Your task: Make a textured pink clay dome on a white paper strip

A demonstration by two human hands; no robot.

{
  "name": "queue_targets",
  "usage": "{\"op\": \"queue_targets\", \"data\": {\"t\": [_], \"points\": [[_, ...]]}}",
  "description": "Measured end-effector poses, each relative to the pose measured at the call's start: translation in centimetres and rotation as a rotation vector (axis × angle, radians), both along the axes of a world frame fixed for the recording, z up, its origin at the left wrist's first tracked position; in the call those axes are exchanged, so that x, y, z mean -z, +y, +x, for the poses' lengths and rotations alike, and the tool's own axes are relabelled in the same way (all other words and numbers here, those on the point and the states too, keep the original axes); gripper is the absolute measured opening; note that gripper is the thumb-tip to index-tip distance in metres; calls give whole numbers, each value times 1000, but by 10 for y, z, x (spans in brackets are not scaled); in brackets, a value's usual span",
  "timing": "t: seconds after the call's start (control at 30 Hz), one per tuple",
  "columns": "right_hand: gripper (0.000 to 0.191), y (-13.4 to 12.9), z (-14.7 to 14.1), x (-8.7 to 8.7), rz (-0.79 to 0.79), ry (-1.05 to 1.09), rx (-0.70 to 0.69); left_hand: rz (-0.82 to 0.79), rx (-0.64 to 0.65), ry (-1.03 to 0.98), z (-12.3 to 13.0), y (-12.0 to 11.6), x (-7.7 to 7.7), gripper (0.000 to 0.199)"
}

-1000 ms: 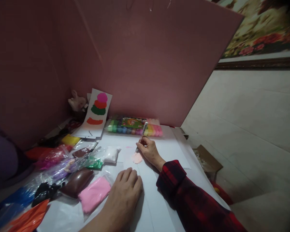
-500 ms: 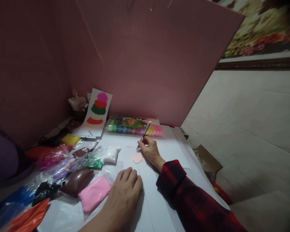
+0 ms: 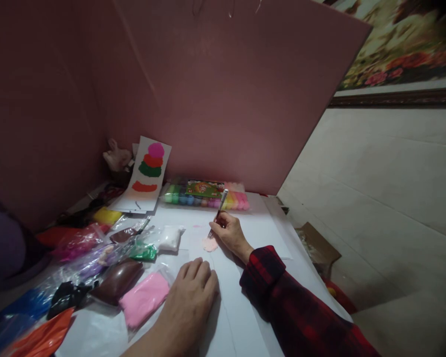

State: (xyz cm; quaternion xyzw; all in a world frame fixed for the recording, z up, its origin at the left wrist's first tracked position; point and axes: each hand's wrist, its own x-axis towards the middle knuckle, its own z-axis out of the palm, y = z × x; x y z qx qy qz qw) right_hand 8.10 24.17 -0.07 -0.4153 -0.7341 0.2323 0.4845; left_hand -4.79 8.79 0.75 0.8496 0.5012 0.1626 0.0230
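My right hand (image 3: 233,235) pinches a slim fork (image 3: 223,201), held steeply with its light handle end up. The tines point down at a flattened round of pale peach clay (image 3: 209,245) on the white paper (image 3: 259,233), reaching its upper edge. Palm down on the paper nearer me lies my left hand (image 3: 191,297), holding nothing, its fingers loosely bent and slightly apart. Just left of it is a bag of pink clay (image 3: 144,300).
Left of the paper lie bagged clays: white (image 3: 170,238), green (image 3: 144,251), brown (image 3: 119,281) and orange (image 3: 46,337). Behind stand a pack of coloured clay (image 3: 204,194) and a card with coloured patches (image 3: 150,171), against a pinkish panel (image 3: 215,99).
The fork's tines have moved down slightly, from just above the peach clay to its upper edge. My left hand rests in the same place.
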Motion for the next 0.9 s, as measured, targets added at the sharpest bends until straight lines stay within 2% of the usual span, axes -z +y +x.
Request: {"op": "queue_targets", "data": {"t": [0.2, 0.4, 0.7, 0.9], "points": [[17, -2, -1, -1, 11, 7, 17, -53, -3, 74, 2, 1, -5, 22], [17, -3, -1, -2, 4, -30, -43, -35, -5, 36, 2, 1, -5, 23], [16, 3, 4, -1, 10, 51, 129, -18, 6, 56, 0, -1, -2, 22], [19, 1, 10, 4, -8, 7, 133, -4, 5, 23, 0, 0, -2, 23]]}}
